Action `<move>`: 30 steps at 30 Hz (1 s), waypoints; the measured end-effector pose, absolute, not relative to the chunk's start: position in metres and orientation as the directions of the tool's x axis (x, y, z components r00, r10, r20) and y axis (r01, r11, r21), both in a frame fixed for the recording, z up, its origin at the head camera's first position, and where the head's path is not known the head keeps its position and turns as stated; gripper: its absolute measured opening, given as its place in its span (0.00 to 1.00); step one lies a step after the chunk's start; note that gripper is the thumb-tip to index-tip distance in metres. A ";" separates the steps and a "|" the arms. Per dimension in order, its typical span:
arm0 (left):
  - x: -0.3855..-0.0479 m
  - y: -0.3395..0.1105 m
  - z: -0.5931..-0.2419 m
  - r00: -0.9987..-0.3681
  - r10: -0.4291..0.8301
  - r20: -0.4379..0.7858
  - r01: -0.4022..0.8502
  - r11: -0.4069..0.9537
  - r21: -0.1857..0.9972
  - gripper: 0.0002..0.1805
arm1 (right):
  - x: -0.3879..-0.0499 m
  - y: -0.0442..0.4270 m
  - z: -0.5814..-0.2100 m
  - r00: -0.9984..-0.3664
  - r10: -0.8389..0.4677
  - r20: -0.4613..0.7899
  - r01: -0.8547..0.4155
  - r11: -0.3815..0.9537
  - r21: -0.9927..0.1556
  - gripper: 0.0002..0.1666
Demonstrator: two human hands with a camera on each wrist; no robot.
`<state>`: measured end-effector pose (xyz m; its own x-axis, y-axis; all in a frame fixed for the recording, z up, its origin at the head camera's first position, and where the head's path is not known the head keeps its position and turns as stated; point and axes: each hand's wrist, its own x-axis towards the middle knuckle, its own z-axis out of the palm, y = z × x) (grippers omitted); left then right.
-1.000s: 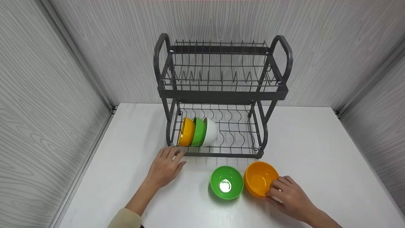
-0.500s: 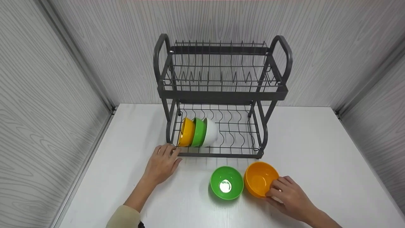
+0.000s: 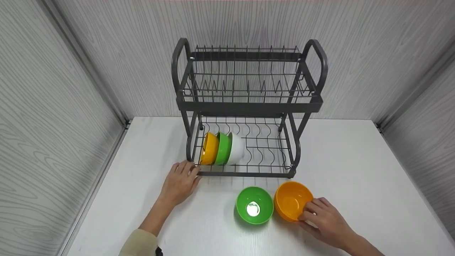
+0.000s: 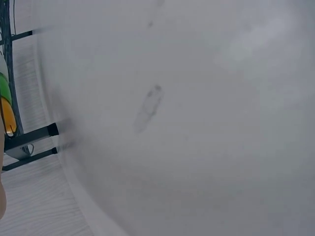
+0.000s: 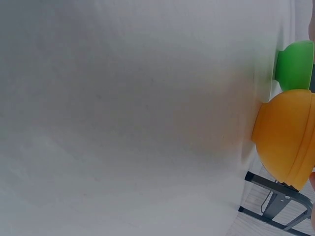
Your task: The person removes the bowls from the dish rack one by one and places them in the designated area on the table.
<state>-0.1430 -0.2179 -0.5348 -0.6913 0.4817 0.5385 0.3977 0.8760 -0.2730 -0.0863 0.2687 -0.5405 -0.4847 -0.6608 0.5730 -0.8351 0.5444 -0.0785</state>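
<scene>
My right hand pinches the near right rim of an orange bowl on the white table. A second rim line shows along this bowl's side, as if two are nested. Just left of it, a green bowl stands upright. My left hand rests its fingers at the front left corner of a dark metal dish rack, and nothing is seen held in it. Its fingertips are partly hidden. In the right wrist view, the orange bowl stands beside the green bowl.
On the rack's lower tier, an orange bowl, a green bowl and a white bowl stand on edge at the left. Wire slots continue to their right. The upper tier overhangs them. Grey wood-grain panels enclose the table.
My left hand has shifted slightly left and away from me, along the rack's front bar to its corner. The right hand and the bowls stay where they were.
</scene>
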 end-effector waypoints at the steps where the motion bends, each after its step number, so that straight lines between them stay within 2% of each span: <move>1: -0.143 -0.218 -0.535 -0.690 0.483 0.539 0.397 0.875 -0.276 0.19 | -0.086 0.269 -0.540 -0.484 -0.660 0.574 -0.836 0.543 -0.081 0.11; 5: -0.144 -0.219 -0.536 -0.679 0.489 0.548 0.400 0.872 -0.283 0.18 | -0.086 0.269 -0.540 -0.488 -0.662 0.569 -0.834 0.545 -0.081 0.11; 13: -0.145 -0.219 -0.536 -0.655 0.498 0.568 0.411 0.866 -0.285 0.15 | -0.086 0.268 -0.541 -0.488 -0.652 0.580 -0.831 0.550 -0.081 0.19; 19: -0.145 -0.218 -0.537 -0.662 0.497 0.561 0.410 0.867 -0.285 0.15 | -0.086 0.268 -0.538 -0.490 -0.654 0.576 -0.829 0.554 -0.077 0.12; 23: -0.145 -0.218 -0.537 -0.662 0.497 0.561 0.412 0.867 -0.281 0.14 | -0.088 0.268 -0.533 -0.494 -0.658 0.568 -0.827 0.558 -0.074 0.11; 30: -0.145 -0.217 -0.537 -0.669 0.482 0.566 0.409 0.874 -0.261 0.13 | -0.097 0.262 -0.521 -0.440 -0.642 0.627 -0.852 0.520 -0.065 0.15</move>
<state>-0.1453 -0.2171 -0.5369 -0.6686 0.4825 0.5658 0.4095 0.8741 -0.2615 -0.0965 0.2616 -0.5215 -0.4402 -0.6425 0.6272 -0.8518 0.5198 -0.0653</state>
